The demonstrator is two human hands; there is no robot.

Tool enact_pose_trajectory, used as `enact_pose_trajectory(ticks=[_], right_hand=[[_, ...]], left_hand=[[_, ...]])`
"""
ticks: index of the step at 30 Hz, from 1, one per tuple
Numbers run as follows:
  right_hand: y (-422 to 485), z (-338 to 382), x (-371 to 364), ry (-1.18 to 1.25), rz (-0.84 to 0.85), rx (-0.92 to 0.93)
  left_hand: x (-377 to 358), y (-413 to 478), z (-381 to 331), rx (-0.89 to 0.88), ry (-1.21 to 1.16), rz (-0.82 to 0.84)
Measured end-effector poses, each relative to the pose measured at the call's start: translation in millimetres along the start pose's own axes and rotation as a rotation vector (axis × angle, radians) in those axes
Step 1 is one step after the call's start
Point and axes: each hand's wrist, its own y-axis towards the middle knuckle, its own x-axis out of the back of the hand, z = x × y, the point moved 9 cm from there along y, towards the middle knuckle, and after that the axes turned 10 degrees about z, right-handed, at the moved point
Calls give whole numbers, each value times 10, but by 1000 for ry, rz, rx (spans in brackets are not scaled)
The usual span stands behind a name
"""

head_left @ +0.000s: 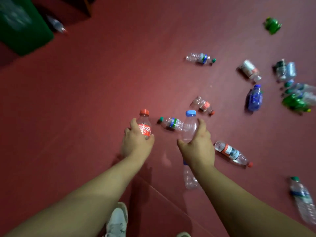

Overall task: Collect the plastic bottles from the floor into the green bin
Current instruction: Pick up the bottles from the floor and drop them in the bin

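My left hand [136,141] grips a clear cola bottle [144,124] with a red cap and red label, held upright above the floor. My right hand [199,146] grips a clear bottle with a blue cap [189,125], also upright. The green bin [20,26] stands at the far upper left, blurred. Several more plastic bottles lie on the red floor: one with a green cap [171,123] between my hands, a red-labelled one [203,105] just beyond, another [230,153] right of my right hand, and one [189,178] partly under my right forearm.
More bottles are scattered at right: a clear one [201,58], a blue one [254,98], a green crushed one [272,25] and a pile [297,98] at the right edge. One bottle [57,25] lies beside the bin. My shoe [117,219] shows at the bottom.
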Motion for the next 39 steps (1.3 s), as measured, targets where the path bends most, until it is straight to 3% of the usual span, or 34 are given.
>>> enact_pose_trajectory(ticks=[8,16,23,39], right_hand=[[-1688,3152,1700,71,123,261],[-2319,5519,1797,125,166,434],[-2207,6971,1532,162,177,589],[-218,9948,688,30,270,775]], left_hand=[[3595,-1734,-808,-33,-268,-213],[6172,-2018,-396,-23,-375,-503],[7355,-1675,40,28,-381,-625],[9255,901,256,209,-465,-735]])
